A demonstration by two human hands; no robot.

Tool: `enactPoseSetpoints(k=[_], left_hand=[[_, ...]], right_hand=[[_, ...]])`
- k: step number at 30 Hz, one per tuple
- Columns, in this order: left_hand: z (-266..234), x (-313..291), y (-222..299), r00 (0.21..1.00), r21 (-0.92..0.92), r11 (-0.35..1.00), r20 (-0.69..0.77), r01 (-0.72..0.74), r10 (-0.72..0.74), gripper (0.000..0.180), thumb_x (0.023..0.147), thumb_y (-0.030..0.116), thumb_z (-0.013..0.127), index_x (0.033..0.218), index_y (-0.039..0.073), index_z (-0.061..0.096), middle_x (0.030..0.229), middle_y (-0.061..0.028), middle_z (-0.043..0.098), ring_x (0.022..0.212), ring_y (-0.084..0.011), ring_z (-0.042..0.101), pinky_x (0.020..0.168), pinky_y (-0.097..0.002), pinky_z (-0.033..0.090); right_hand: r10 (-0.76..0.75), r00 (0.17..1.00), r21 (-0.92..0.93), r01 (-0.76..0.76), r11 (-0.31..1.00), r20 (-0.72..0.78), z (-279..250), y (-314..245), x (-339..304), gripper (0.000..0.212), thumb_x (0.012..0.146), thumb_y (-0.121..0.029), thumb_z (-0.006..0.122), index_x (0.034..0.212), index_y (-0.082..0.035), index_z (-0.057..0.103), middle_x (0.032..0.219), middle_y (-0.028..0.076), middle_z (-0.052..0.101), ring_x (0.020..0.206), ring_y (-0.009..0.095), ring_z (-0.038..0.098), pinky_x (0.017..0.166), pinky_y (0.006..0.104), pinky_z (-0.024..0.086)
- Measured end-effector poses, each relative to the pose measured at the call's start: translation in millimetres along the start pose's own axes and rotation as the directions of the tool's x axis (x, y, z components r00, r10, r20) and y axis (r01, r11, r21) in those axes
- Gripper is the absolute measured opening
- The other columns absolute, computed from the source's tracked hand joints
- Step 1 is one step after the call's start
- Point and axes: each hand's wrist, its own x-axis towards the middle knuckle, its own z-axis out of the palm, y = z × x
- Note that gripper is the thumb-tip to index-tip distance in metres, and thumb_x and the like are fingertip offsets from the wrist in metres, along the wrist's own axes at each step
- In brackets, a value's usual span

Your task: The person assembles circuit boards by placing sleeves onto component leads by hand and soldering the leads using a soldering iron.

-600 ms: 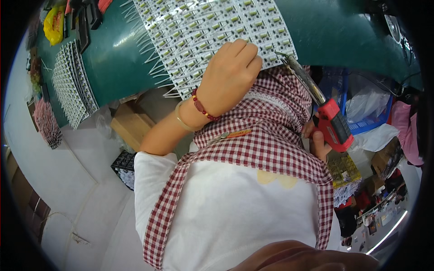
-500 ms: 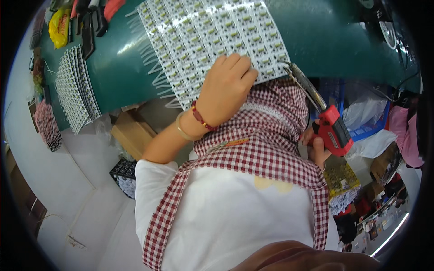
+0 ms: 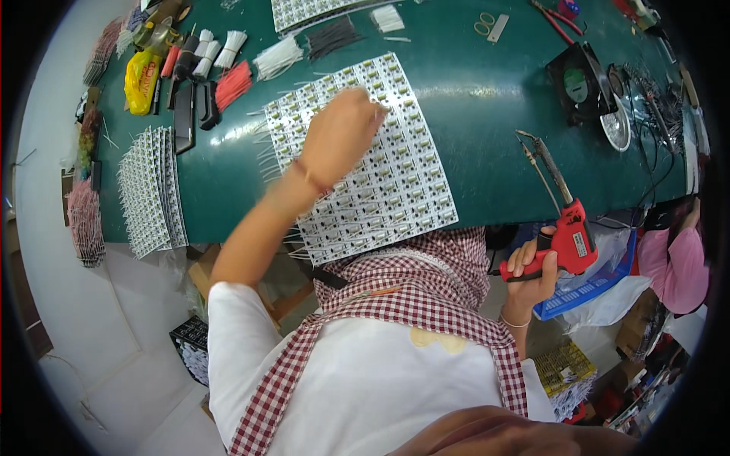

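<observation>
A white panel of small circuit boards (image 3: 407, 152), set in rows with pale green parts, lies on the green table, its near edge towards my apron. Thin white wires (image 3: 268, 152) stick out along its left side. Over the panel's upper left part is my left hand (image 3: 342, 137), slightly blurred, with curled fingers; anything between the fingertips is hidden. To the right of the panel, my right hand (image 3: 534, 270) grips the handle of a red soldering gun (image 3: 576, 243). Its metal tip points up and away, apart from the panel.
More circuit board panels (image 3: 148, 194) are stacked at the left edge. Farther back lie a yellow bag (image 3: 141, 82), red wires (image 3: 233, 85), white wires (image 3: 277, 58) and black wires (image 3: 332, 36). A black fan (image 3: 582, 83) stands at the right, near pliers (image 3: 559, 21).
My left hand has moved farther over the panel, from its near edge towards the far part. The soldering gun's tip has drawn away from the panel's right edge. The view takes in more table.
</observation>
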Motion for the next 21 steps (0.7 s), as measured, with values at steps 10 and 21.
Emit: enactPoseSetpoints(k=[10,21], left_hand=[[63,168,-100,0.999,0.187,0.982,0.020,0.037,-0.042,0.076,0.081,0.051,0.069,0.126,-0.008,0.050,0.126,-0.0243,0.051,0.120,-0.0375,0.047,0.102,-0.0426,0.041],[74,143,-98,0.991,0.154,0.980,-0.039,-0.123,0.131,0.056,0.084,0.020,0.069,0.130,-0.005,0.048,0.130,-0.0200,0.049,0.121,-0.0362,0.047,0.101,-0.0415,0.042]], right_hand=[[-0.055,0.998,-0.026,0.055,0.998,0.025,24,-7,27,0.043,0.099,-0.028,0.044,0.127,0.004,0.039,0.069,0.008,0.051,0.048,0.012,0.046,0.049,0.0251,0.044],[-0.034,0.999,-0.062,0.036,0.997,0.034,34,-4,56,0.042,0.098,-0.029,0.045,0.124,0.004,0.041,0.068,0.007,0.051,0.048,0.011,0.046,0.049,0.0248,0.045]])
